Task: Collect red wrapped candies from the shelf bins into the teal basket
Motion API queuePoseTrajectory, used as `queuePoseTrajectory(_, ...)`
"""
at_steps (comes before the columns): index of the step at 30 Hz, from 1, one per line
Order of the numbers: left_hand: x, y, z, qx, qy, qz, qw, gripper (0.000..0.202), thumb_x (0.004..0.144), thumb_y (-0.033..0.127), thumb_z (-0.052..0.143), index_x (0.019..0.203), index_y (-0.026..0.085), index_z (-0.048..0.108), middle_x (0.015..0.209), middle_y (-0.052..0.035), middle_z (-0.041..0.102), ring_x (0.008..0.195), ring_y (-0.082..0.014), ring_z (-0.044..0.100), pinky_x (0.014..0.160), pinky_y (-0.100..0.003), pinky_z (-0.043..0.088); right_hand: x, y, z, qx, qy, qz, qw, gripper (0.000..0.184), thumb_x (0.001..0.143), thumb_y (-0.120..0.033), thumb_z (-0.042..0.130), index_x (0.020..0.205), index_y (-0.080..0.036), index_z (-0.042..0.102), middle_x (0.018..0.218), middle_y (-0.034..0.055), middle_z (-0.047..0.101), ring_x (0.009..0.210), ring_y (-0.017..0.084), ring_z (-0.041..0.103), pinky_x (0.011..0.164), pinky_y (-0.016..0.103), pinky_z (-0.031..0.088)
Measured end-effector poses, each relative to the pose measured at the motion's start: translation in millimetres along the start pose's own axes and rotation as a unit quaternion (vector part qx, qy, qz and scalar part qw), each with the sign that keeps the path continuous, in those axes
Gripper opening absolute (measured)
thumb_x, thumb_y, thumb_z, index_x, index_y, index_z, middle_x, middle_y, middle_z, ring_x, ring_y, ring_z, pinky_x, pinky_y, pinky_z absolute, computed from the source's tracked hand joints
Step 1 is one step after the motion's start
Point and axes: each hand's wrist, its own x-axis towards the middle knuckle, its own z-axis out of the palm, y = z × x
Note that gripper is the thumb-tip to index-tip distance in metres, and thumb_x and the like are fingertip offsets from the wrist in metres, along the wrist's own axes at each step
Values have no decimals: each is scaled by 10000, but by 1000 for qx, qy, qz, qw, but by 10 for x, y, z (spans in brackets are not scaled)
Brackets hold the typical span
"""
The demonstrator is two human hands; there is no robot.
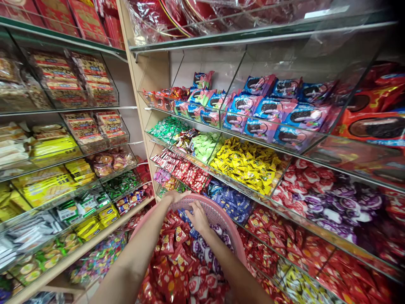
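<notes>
- Nearest, red packets [171,249] and purple-and-white sweets [209,249] lie heaped inside a pink basket [232,226].
- The right hand [198,216] reaches over them, fingers loosely bent beside blue packets [193,233]; I cannot tell whether it grips one.
- Slightly farther, the left hand [177,196] is open, fingers stretched out at the basket's far rim.
- Just beyond the rim, dark-blue packets [229,200] fill a bin.
- Above them, yellow packets [249,164] fill a shelf compartment.
</notes>
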Motion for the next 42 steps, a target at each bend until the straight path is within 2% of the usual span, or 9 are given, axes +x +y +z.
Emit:
queuePoseTrajectory(4, 10, -7, 7, 1, 7, -1, 1000, 1089, 543, 920, 227, 1116, 92, 643, 1226, -223, 556, 1127, -376, 527, 907, -397, 420, -72, 116, -86, 12, -23, -36, 999, 259, 760, -138, 566, 1005, -221, 579, 1073, 41, 535, 933, 160, 569, 847, 279, 449)
queuePoseTrajectory(10, -28, 0, -1, 1, 4, 2, 1000, 1120, 540, 925, 211, 1156, 84, 621, 1254, -230, 531, 1138, -374, 518, 922, -408, 410, -58, 142, -72, 10, -9, -51, 999, 292, 755, -33, 449, 957, -197, 583, 1069, 52, 521, 990, 161, 546, 877, 284, 435)
queuePoseTrajectory(14, -42, 3, -12, -3, 3, 0, 1000, 1116, 546, 919, 233, 1172, 74, 606, 1268, -232, 518, 1143, -370, 515, 927, -408, 405, -28, 24, -26, 7, 21, -50, 998, 259, 832, -90, 398, 1002, -183, 570, 1128, 78, 493, 1024, 165, 526, 904, 288, 419)
queuePoseTrajectory(19, -26, 2, -4, -4, 4, -7, 1000, 1098, 545, 916, 251, 1185, 93, 596, 1279, -228, 512, 1164, -375, 495, 946, -417, 390, -61, -119, 59, -23, 5, -80, 996, 132, 794, -205, 571, 918, -218, 616, 1178, 57, 509, 1099, 215, 463, 954, 345, 377)
queuePoseTrajectory(23, -9, -4, 9, -6, 9, -5, 1000, 1088, 554, 912, 266, 1178, 83, 596, 1281, -221, 512, 1162, -391, 490, 936, -434, 396, -66, -146, 145, -62, 13, -56, 996, 92, 786, -190, 575, 846, -196, 644, 1155, 86, 531, 1093, 251, 449, 932, 393, 370)
queuePoseTrajectory(28, 4, -10, 16, -4, 11, -3, 1000, 1052, 572, 901, 273, 1114, 75, 633, 1218, -231, 564, 1111, -381, 537, 884, -395, 434, -47, -135, 177, -49, 47, -16, 998, 98, 794, -181, 566, 746, -213, 645, 1098, 51, 562, 1038, 216, 480, 901, 338, 383)
queuePoseTrajectory(32, -10, -12, 13, -2, 14, 1, 1000, 1062, 563, 909, 245, 1103, 83, 638, 1194, -218, 586, 1100, -381, 546, 858, -387, 451, -51, -137, 155, -47, 86, 29, 995, 141, 806, -158, 530, 712, -202, 625, 1001, 62, 580, 968, 211, 509, 842, 327, 404)
queuePoseTrajectory(36, 3, -21, 22, -3, 16, 2, 1000, 1076, 556, 913, 238, 1117, 83, 631, 1198, -221, 581, 1096, -384, 548, 875, -401, 442, -46, -149, 39, -55, 116, 39, 991, 110, 829, -181, 499, 794, -199, 602, 938, 60, 568, 933, 211, 510, 824, 329, 402)
queuePoseTrajectory(42, 86, -54, 71, -18, 36, 7, 999, 1011, 563, 898, 311, 1052, 88, 668, 1172, -220, 596, 1073, -378, 565, 838, -391, 463, 99, 6, -429, -87, 139, 38, 986, 191, 870, -239, 429, 971, -197, 586, 1033, 67, 556, 986, 211, 486, 876, 328, 366)
